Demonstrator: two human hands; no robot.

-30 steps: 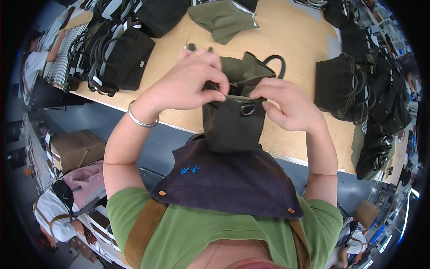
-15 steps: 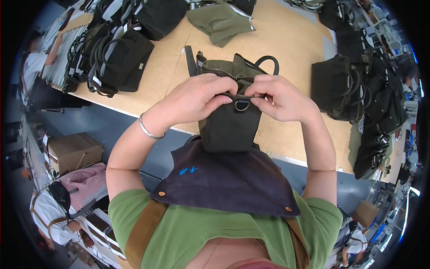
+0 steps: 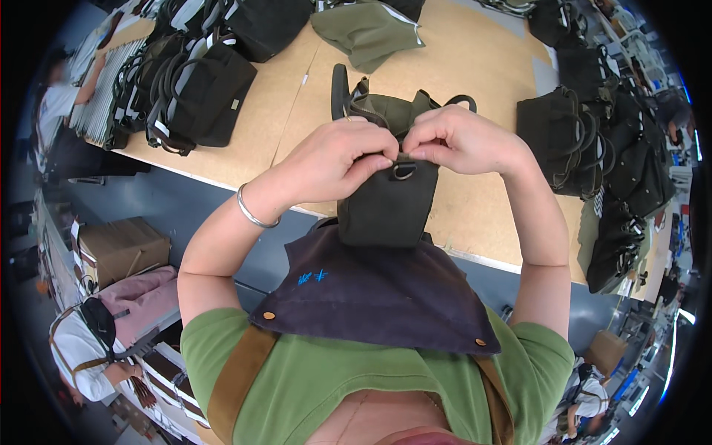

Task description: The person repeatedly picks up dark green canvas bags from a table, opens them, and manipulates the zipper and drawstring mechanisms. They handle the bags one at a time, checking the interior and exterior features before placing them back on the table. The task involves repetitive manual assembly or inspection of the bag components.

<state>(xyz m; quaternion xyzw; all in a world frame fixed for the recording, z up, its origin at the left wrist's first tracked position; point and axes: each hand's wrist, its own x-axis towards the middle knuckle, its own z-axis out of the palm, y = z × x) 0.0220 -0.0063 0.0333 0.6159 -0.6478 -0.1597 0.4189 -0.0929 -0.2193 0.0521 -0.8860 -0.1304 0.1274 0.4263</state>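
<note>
A dark olive handbag (image 3: 389,211) sits end-on at the table's near edge, against my apron. Its zipped top gapes, showing a lighter olive inside, and a handle loop stands up on either side. My left hand (image 3: 348,156) pinches the bag's top edge just left of a small metal D-ring (image 3: 404,173). My right hand (image 3: 456,144) grips the same edge on the right, its fingertips almost meeting the left ones. Both hands are closed on the rim; the fabric between the fingertips is mostly hidden.
Several dark handbags (image 3: 211,96) crowd the table's left side, and more bags (image 3: 552,141) line the right. An olive fabric piece (image 3: 367,33) lies at the back of the wooden table (image 3: 475,81). A cardboard box (image 3: 122,248) stands at lower left; other people work nearby.
The bag has shifted slightly right, and its left handle stands higher. My hands stay on the rim, the right one sliding inward and up, with the fingertips nearer each other.
</note>
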